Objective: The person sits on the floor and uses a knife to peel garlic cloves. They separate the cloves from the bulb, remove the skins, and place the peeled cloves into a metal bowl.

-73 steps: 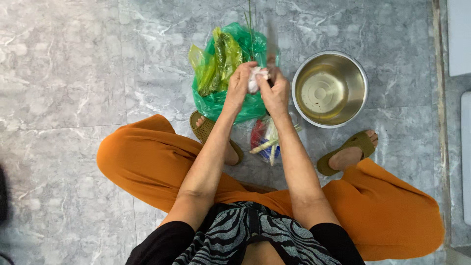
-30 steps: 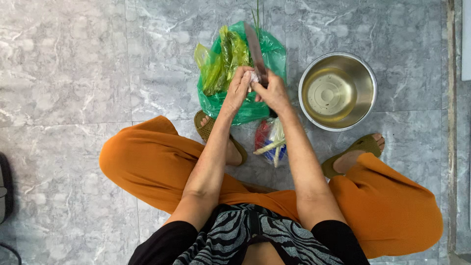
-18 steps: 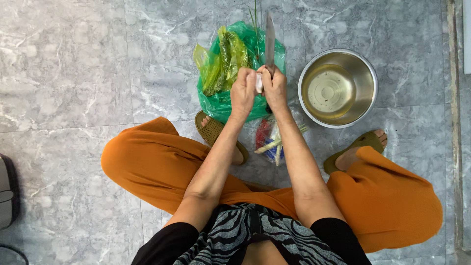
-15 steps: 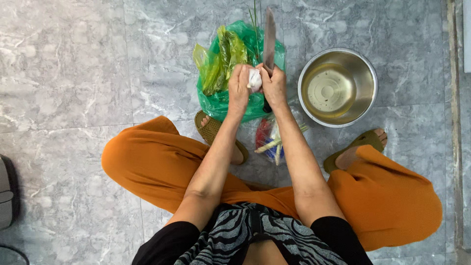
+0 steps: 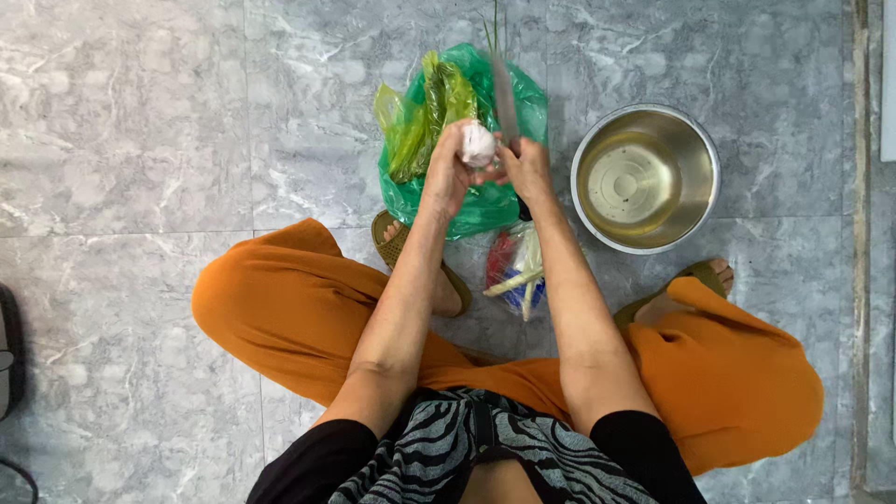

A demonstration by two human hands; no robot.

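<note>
Left hand (image 5: 446, 173): fingers curled around a small, round, whitish-pink bulb (image 5: 478, 145), gripped at its upper end. The bulb sits over the green plastic bag (image 5: 439, 201), which holds yellow-green leaves (image 5: 431, 112) at 11 o'clock from the bulb. Right hand (image 5: 527, 168): closed around a knife handle; the blurred blade (image 5: 505, 93) points toward 12 o'clock, just beside the bulb. A clear bag of vegetables (image 5: 513, 266) lies at 6 o'clock from the hands. A steel bowl (image 5: 588, 149) holding water stands at 3 o'clock on the grey tile floor (image 5: 140, 112).
</note>
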